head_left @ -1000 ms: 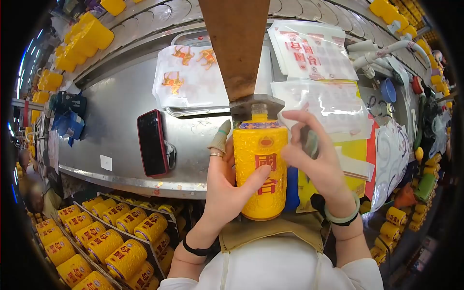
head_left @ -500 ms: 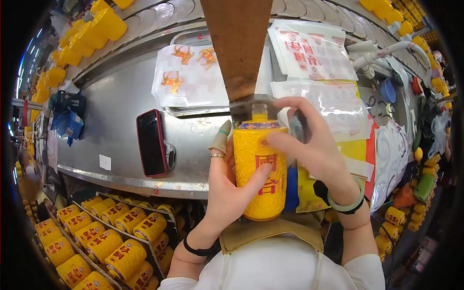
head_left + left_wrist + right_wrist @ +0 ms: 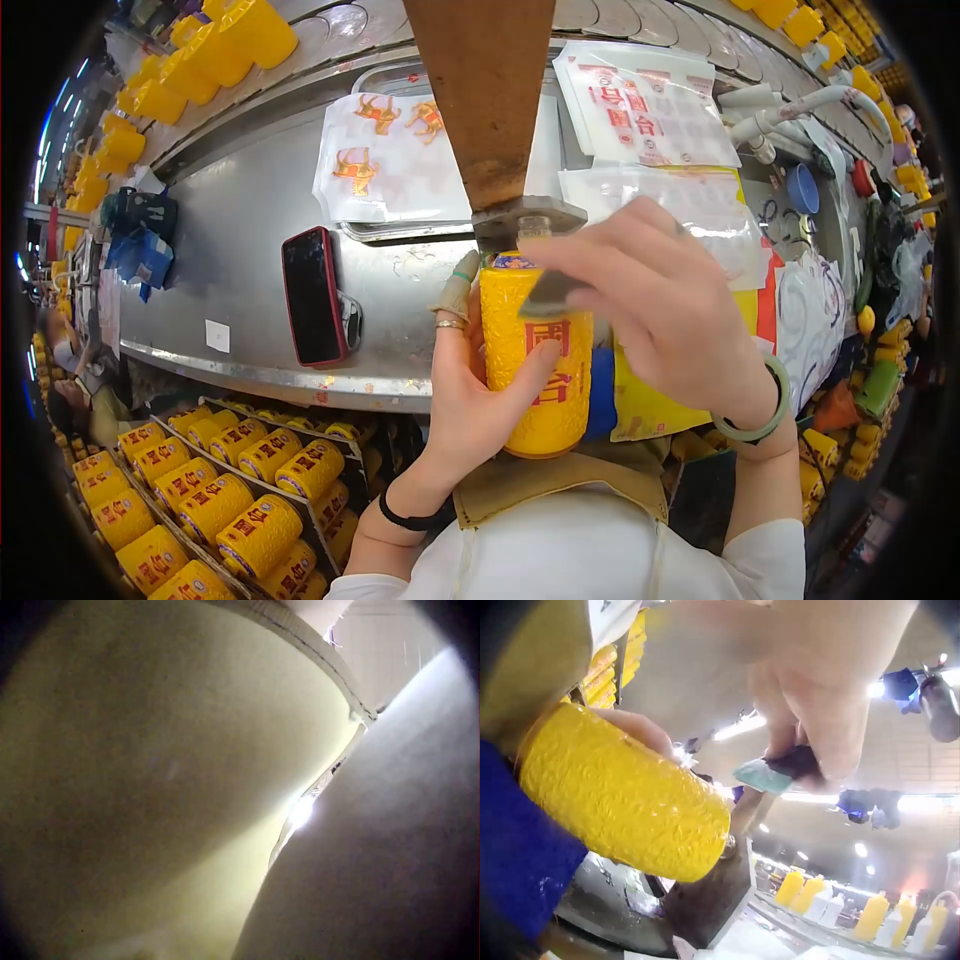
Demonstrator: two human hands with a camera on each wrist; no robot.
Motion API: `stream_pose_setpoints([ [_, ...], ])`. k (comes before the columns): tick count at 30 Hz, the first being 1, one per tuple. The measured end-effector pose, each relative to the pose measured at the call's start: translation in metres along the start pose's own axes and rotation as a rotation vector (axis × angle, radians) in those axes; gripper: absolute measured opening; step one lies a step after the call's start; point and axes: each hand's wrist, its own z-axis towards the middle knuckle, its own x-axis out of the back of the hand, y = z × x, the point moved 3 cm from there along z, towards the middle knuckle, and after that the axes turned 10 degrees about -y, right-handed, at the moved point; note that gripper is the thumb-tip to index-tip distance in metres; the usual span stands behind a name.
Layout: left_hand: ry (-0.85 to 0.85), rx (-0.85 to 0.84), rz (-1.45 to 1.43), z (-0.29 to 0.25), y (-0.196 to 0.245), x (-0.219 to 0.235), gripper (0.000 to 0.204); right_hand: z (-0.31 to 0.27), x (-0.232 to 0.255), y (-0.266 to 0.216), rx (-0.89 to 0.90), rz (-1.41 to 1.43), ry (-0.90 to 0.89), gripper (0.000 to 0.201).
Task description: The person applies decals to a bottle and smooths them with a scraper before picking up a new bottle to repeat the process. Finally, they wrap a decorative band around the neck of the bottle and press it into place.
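A yellow embossed bottle [image 3: 568, 395] with red characters lies with its glass neck at a metal plate [image 3: 495, 222] on the end of a wooden beam. My left hand [image 3: 468, 405] grips its left side, thumb across the front, a cover on one finger. My right hand [image 3: 665, 305] is over the bottle's upper front and pinches a small flat dark pad [image 3: 548, 296]. In the right wrist view the pad [image 3: 765, 778] shows pale green and black, and the bottle [image 3: 626, 799] shows its side. The left wrist view shows mostly cloth [image 3: 150, 750].
A red-cased phone [image 3: 312, 295] lies on the metal table to the left. Behind it sits a sheet with orange figures [image 3: 340, 205]. Printed character sheets [image 3: 650, 110] lie at the back right. Several yellow bottles [image 3: 262, 535] fill racks at the lower left.
My right hand has moved left from beside the bottle to over its upper front, bringing the pad across. My left hand keeps its grip. Yellow bottles at the upper left have shifted right.
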Motion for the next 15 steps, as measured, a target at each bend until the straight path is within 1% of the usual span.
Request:
stream_pose_setpoints([
  [3,0.008,0.036,-0.046,-0.001,0.0,-0.003,0.083,0.01,0.012,0.0,0.041,-0.438,0.173,0.044],
  [4,0.01,0.029,-0.049,0.0,0.0,-0.003,0.083,0.009,0.013,-0.003,0.044,-0.439,0.174,0.044],
  [6,0.017,0.02,-0.049,-0.001,-0.001,-0.001,0.082,0.004,0.008,-0.007,-0.003,-0.008,0.068,0.042],
  [7,0.016,0.011,-0.016,-0.001,-0.001,-0.001,0.081,0.002,0.0,-0.007,0.025,-0.14,0.041,0.039],
  [8,0.012,0.0,0.015,0.0,-0.001,-0.001,0.079,0.002,-0.001,-0.005,0.025,-0.143,0.044,0.039],
  [10,-0.004,0.019,-0.002,0.0,0.003,-0.001,0.077,-0.002,0.002,0.001,-0.033,-0.098,0.138,0.034],
  [12,-0.017,0.038,-0.019,0.002,0.005,0.001,0.075,-0.016,0.004,0.016,-0.235,0.151,0.383,0.03],
  [13,0.002,0.046,-0.062,0.004,0.005,0.002,0.074,-0.022,-0.001,0.02,-0.253,0.365,0.38,0.027],
  [14,0.019,0.051,-0.105,0.006,0.005,0.003,0.072,-0.028,-0.004,0.019,-0.252,0.365,0.381,0.027],
  [15,0.006,0.057,-0.089,0.008,0.003,0.005,0.071,-0.036,-0.01,0.021,-0.37,0.509,0.357,0.028],
])
